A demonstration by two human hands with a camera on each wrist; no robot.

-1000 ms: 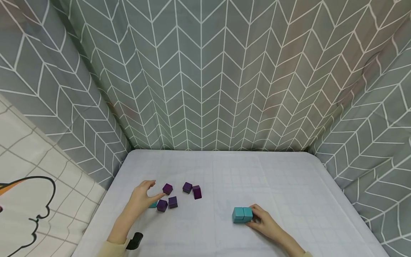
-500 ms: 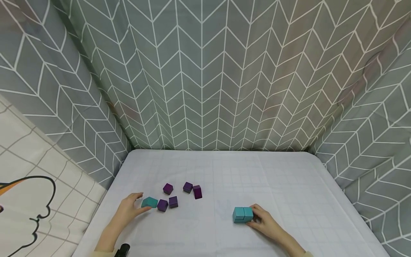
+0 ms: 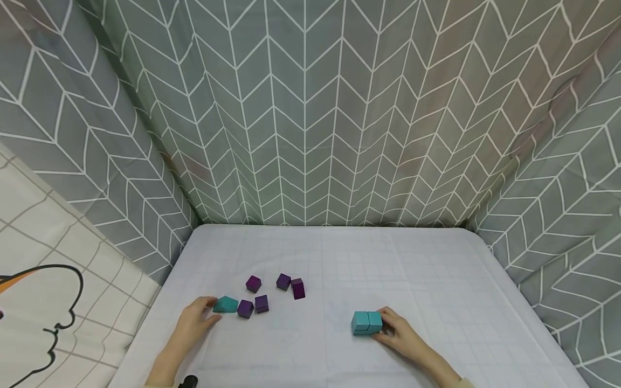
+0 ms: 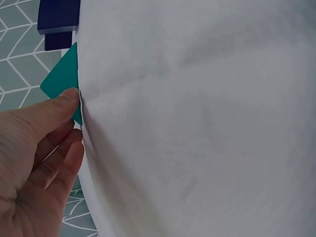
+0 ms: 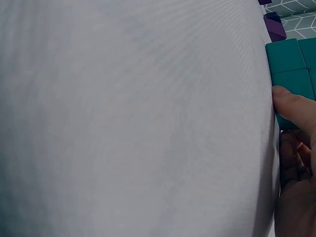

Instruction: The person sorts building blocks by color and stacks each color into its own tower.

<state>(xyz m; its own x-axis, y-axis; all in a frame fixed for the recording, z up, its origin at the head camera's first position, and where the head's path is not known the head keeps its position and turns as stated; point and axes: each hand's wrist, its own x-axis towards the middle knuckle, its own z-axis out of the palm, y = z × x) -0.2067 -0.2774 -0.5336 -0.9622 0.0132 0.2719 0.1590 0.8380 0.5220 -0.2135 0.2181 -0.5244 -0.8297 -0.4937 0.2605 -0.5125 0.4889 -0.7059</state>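
At the left of the table lies a teal wedge-shaped block (image 3: pixel 226 304); the left wrist view shows the same teal block (image 4: pixel 64 74) with a sloping side. My left hand (image 3: pixel 195 319) pinches its left end between thumb and fingers, the thumb (image 4: pixel 64 101) lying over the near face. My right hand (image 3: pixel 399 333) grips the right side of a teal block of small cubes (image 3: pixel 366 323) standing on the table. In the right wrist view the thumb presses the near face of these teal cubes (image 5: pixel 291 64). The far fingertips are mostly hidden.
Several purple blocks lie right of the teal wedge: a near purple block (image 3: pixel 245 309), one beside it (image 3: pixel 261 304), a magenta-purple cube (image 3: pixel 253 284) and a back pair (image 3: pixel 283 281). A white cloth covers the table (image 3: pixel 330 258); patterned grey curtains (image 3: pixel 315 134) stand around it.
My left hand has drawn back leftward and toward me from the purple cubes, uncovering the teal wedge, and its thumb and fingers have narrowed around the wedge's left end. My right hand stays put.
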